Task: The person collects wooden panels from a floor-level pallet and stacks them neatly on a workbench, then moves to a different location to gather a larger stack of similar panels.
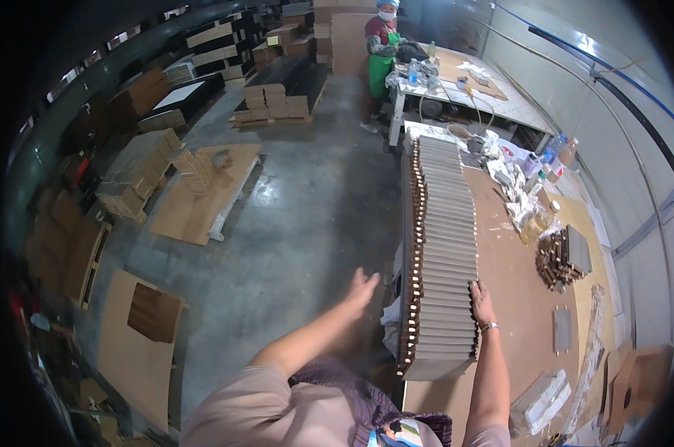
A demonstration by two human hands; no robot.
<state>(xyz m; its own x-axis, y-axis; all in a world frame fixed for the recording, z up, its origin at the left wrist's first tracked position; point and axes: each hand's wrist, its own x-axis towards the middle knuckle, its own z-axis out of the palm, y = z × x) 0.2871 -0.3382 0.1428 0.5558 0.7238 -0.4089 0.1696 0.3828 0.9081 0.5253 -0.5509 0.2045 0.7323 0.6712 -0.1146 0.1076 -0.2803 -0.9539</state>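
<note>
A long row of grey flat panels (445, 238) stands on edge along the left side of a brown workbench (527, 298). My right hand (481, 299) rests with spread fingers on the right edge of the row near its front end. My left hand (362, 287) is open in the air to the left of the row, over the concrete floor, touching nothing. A small stack of dark wooden pieces (560, 259) lies on the bench to the right.
Bottles and clutter (534, 175) crowd the bench's far right. A person in a green apron (380, 56) stands at a white table (463, 93) beyond. Cardboard sheets (203, 197) and stacked boxes (140, 175) lie on the floor at left.
</note>
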